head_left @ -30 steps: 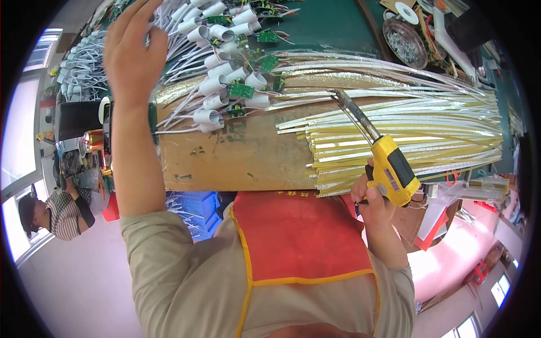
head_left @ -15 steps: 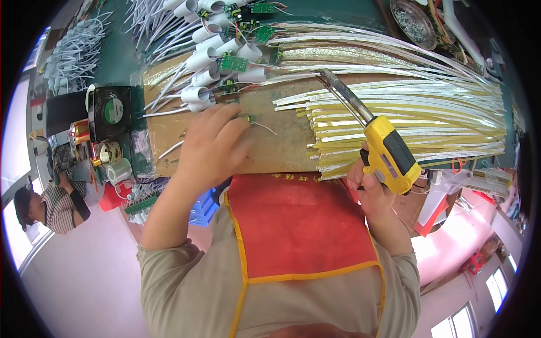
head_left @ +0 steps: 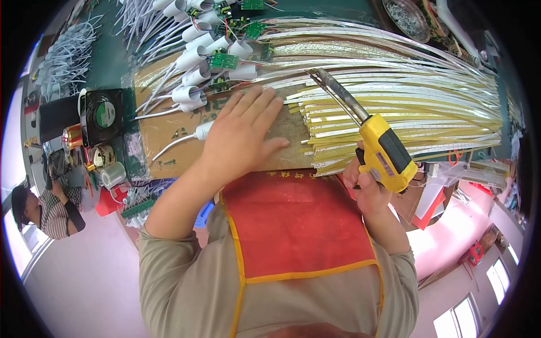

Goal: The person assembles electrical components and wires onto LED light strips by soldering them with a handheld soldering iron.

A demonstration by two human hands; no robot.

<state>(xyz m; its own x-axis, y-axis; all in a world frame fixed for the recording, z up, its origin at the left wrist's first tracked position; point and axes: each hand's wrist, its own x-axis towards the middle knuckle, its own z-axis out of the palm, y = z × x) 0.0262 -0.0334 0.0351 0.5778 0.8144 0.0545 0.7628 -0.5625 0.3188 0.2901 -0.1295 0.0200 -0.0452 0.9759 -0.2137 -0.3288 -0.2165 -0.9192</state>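
My left hand (head_left: pixel 242 132) lies palm down above a brown cardboard sheet (head_left: pixel 169 135), its fingers stretched out and the thumb spread to the right. A white tube with a cable (head_left: pixel 203 130) pokes out from beside the palm; its right end is hidden by the hand. My right hand (head_left: pixel 366 188) grips a yellow and black soldering gun (head_left: pixel 389 152) by its handle, the dark tip pointing up and left over the ends of the LED strips (head_left: pixel 394 112). Beyond my left hand are several white tubes (head_left: pixel 191 58) with cables and green circuit boards (head_left: pixel 224 61).
To the left stand a black fan (head_left: pixel 101 115) and a roll of clear tape (head_left: pixel 113 174). Bundled white cables (head_left: pixel 67 56) lie at the far left, and a metal dish (head_left: pixel 406 19) at the far right. Another person (head_left: pixel 51 208) sits at the left.
My left hand has moved right and its fingers have straightened. The white tube with its cable now shows by the palm. The soldering gun has barely moved.
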